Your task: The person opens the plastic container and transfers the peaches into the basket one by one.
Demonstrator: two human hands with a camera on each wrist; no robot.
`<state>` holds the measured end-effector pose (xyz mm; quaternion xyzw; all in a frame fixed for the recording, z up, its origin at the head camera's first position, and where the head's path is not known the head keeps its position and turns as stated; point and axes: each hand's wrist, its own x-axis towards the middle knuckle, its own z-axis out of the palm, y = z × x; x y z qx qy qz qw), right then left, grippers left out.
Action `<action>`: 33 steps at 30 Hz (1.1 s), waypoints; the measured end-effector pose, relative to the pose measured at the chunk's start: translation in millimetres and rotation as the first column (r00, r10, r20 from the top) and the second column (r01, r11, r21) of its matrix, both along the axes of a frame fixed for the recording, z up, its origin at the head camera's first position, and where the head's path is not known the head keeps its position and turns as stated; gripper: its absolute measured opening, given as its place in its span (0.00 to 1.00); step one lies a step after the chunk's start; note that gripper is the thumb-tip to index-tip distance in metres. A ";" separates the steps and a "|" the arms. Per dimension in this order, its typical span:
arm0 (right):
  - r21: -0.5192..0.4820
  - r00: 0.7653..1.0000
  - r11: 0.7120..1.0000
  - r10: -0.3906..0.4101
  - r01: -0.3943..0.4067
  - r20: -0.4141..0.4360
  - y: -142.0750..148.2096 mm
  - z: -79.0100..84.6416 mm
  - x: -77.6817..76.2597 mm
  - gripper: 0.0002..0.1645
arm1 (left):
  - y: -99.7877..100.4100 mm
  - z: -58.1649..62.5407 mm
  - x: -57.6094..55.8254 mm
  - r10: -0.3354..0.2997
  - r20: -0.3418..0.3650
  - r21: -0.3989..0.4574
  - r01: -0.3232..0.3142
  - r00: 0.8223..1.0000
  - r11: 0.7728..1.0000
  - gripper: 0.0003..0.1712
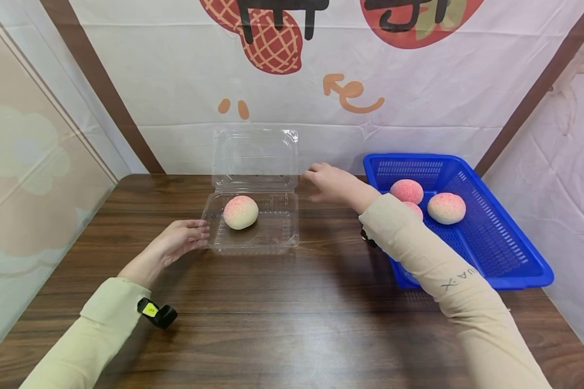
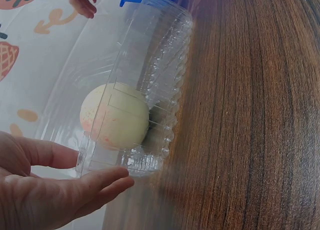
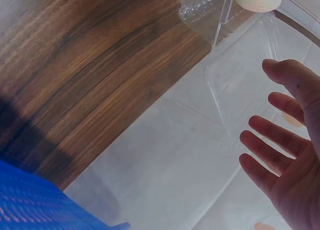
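A clear plastic clamshell box [image 1: 278, 249] lies on the table with its lid [image 1: 255, 156] raised at the back. One cream-and-pink peach [image 1: 240, 212] sits in the left part of its base. At the box's left side, my left hand [image 1: 182, 240] pinches the rim, thumb on one side and fingers on the other, as the left wrist view shows [image 2: 55, 187]. My right hand [image 1: 334, 186] hovers beside the right edge of the lid, fingers spread and nothing in them; the right wrist view shows its palm [image 3: 295, 190].
A blue plastic basket [image 1: 503, 232] stands on the right of the table with several peaches [image 1: 446, 208] inside, partly behind my right sleeve. A printed cloth [image 1: 175, 108] hangs right behind the wooden table [image 1: 253, 324], and more cloth borders both sides.
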<state>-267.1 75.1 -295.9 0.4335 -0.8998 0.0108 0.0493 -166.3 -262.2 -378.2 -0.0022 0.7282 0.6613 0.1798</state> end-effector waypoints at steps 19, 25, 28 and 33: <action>-0.094 0.999 0.995 0.031 -0.028 0.026 -17.2 -9.1 3.3 0.24 | -1.4 -1.1 0.1 -0.005 -0.009 -0.012 0.005 1.000 1.000 0.32; -0.105 0.998 0.995 0.013 -0.006 0.064 -22.3 -11.9 3.7 0.25 | -1.3 -0.9 0.7 -0.005 -0.008 -0.006 0.005 1.000 1.000 0.32; -0.092 0.996 0.996 -0.005 0.013 0.087 -24.7 -13.8 3.7 0.27 | -1.4 -1.0 0.8 -0.004 -0.008 -0.004 0.004 1.000 1.000 0.32; -0.071 0.992 0.997 -0.024 0.033 0.121 -29.2 -16.3 3.3 0.29 | -1.6 -2.0 0.1 -0.006 -0.007 -0.002 0.006 1.000 1.000 0.32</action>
